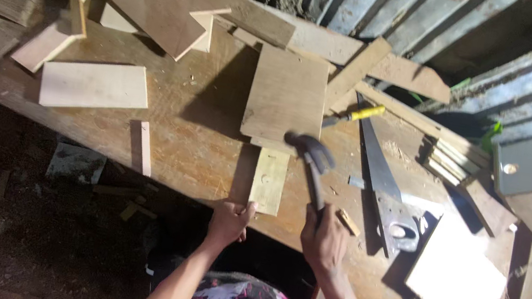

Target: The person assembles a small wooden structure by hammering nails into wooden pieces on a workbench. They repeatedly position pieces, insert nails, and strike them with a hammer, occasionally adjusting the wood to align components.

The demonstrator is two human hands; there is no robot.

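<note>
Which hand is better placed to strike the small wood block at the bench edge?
The right hand: it already grips the hammer, whose head is raised above the small wood block. The left hand is at the block's near edge, seemingly steadying it.
</note>
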